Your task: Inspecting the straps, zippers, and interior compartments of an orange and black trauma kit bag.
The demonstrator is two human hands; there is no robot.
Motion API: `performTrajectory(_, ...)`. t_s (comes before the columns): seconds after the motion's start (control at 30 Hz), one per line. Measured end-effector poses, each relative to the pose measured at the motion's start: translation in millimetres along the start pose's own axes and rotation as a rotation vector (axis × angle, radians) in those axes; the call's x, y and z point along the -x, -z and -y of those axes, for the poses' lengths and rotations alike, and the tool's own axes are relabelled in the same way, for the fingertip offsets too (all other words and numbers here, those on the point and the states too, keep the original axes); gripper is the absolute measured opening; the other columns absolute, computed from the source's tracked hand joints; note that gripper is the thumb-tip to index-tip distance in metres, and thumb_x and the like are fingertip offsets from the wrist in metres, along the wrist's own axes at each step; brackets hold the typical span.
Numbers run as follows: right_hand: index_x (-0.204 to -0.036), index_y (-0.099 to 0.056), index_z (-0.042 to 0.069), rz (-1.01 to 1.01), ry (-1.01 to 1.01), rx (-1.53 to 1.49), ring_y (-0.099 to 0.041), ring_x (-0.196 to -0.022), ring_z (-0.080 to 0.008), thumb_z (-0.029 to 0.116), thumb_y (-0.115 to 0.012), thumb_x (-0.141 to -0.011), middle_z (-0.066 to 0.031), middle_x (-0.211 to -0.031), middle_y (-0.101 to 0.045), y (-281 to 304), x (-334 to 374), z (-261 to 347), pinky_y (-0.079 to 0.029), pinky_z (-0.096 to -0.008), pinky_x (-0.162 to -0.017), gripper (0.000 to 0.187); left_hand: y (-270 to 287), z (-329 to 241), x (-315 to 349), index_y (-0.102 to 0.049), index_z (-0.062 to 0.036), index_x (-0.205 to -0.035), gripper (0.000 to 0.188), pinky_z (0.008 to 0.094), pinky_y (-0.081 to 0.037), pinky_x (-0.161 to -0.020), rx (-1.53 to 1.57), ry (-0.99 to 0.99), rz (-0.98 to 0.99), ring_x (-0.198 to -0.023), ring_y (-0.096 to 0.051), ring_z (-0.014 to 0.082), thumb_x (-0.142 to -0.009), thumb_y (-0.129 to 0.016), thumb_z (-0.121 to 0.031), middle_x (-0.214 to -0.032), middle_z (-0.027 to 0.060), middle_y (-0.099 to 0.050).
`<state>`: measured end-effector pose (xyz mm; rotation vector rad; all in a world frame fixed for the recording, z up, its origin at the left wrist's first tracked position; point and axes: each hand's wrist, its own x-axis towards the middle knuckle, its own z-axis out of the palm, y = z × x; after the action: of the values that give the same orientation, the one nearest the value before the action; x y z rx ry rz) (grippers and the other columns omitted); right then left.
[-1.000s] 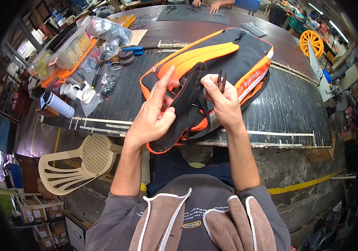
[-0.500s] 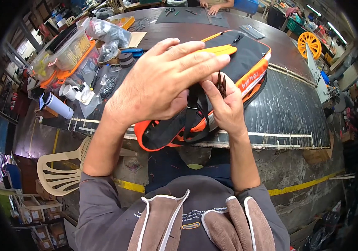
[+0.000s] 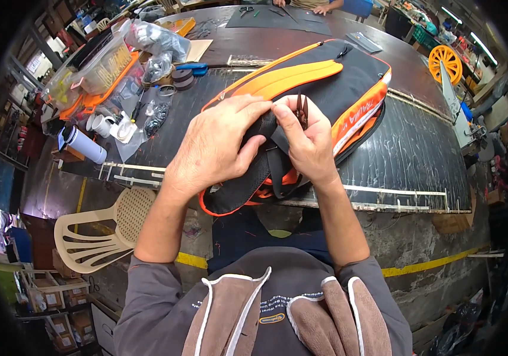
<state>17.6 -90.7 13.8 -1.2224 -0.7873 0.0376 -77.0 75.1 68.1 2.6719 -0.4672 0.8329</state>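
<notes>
An orange and black backpack [image 3: 349, 74] lies on the dark table in front of me, an orange-edged shoulder strap [image 3: 225, 199] hanging over the near edge. My left hand [image 3: 215, 139] is closed on the black webbing [image 3: 263, 127] of this strap; some of its fingertips are hidden. Close beside it, my right hand [image 3: 308, 139] has dark thread snips [image 3: 302, 111] in its palm, blades pointing up and away. Its thumb and index finger meet near the left fingertips; whether they pinch a thread or the webbing is too small to tell.
On the left stand clear plastic bins [image 3: 102, 71], rolls of tape [image 3: 182, 78], mugs [image 3: 102, 126] and a white bottle [image 3: 85, 145]. A beige plastic chair [image 3: 96, 228] is below them. At the far side another person's hand [image 3: 322, 9] rests by a dark mat [image 3: 266, 19]. An orange wheel [image 3: 445, 64] stands right.
My left hand has come down from above the bag, its stretched fingers now curled at the strap. My right hand, with the snips, has shifted slightly left and away from me.
</notes>
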Motion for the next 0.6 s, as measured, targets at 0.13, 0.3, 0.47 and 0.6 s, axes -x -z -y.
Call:
performTrajectory(0.13, -0.108, -0.066, -0.001, -0.026, -0.046, -0.024, -0.056, -0.082, -0.0032, 0.02, -0.065, -0.108, 0.0031, -0.092, -0.064, 1, -5, -2, -0.048, -0.0216, -0.072, 0.02, -15, -7, 2, -0.065, -0.0032, -0.112, 0.023, 0.0436, -0.055, -0.07, 0.294, 0.392, -0.009, -0.076, -0.071, 0.0346, -0.09, -0.07, -0.01, -0.088, 0.017, -0.071)
performTrajectory(0.3, -0.107, -0.066, -0.001, 0.01, -0.016, -0.001, -0.056, -0.082, -0.0037, 0.019, -0.066, -0.107, 0.0023, -0.092, -0.065, -5, -8, 3, -0.049, -0.0227, -0.073, 0.02, -40, -3, 12, -0.066, -0.0029, -0.105, 0.019, 0.0418, -0.053, -0.068, 0.312, 0.272, -0.233, -0.07, -0.066, 0.0349, -0.088, -0.072, -0.01, -0.089, 0.0142, -0.065)
performTrajectory(0.47, -0.107, -0.064, -0.003, 0.08, 0.005, 0.053, -0.057, -0.083, -0.0044, 0.014, -0.066, -0.106, -0.0006, -0.091, -0.065, -3, -6, 15, -0.05, -0.0235, -0.073, 0.017, -42, -12, 2, -0.071, -0.0064, -0.1, 0.011, 0.0393, -0.051, -0.065, 0.289, 0.223, -0.378, -0.07, -0.067, 0.0335, -0.09, -0.073, -0.011, -0.085, 0.0129, -0.069)
performTrajectory(0.6, -0.108, -0.064, -0.004, 0.081, 0.067, 0.127, -0.056, -0.083, -0.0052, 0.012, -0.066, -0.106, -0.002, -0.089, -0.064, -5, -4, 25, -0.05, -0.0244, -0.073, 0.017, -42, -7, 2, -0.069, -0.0071, -0.1, 0.009, 0.0376, -0.049, -0.059, 0.299, 0.235, -0.417, -0.06, -0.064, 0.0282, -0.092, -0.072, -0.01, -0.072, 0.0116, -0.067)
